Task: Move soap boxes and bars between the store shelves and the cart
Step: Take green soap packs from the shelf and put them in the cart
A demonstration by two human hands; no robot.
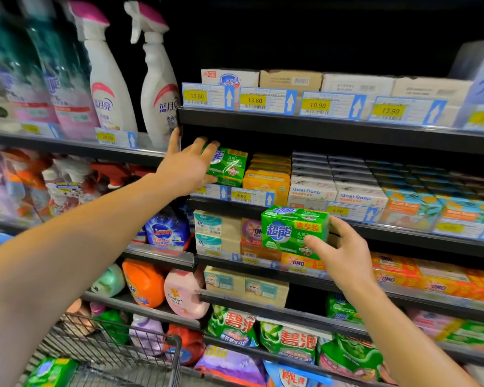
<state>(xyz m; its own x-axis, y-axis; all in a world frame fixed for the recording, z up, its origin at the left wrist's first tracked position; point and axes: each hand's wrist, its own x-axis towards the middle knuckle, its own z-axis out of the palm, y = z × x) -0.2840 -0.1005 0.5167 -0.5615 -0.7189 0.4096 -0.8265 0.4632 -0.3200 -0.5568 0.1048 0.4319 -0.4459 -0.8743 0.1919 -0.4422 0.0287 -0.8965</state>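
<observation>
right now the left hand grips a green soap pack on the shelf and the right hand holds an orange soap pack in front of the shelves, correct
Not quite. In the head view the right hand holds a green plastic-wrapped soap pack, not an orange one. The left hand does grip another green soap pack on the shelf.

Two bare forearms extend into view from the lower corners, uncovered from elbow to wrist, with no sleeve showing. The bare left hand (186, 166) and bare right hand (344, 254) carry no gloves, rings, watch or wristband. Fingernails are short and unpainted. The arms are slim and smooth.
</observation>
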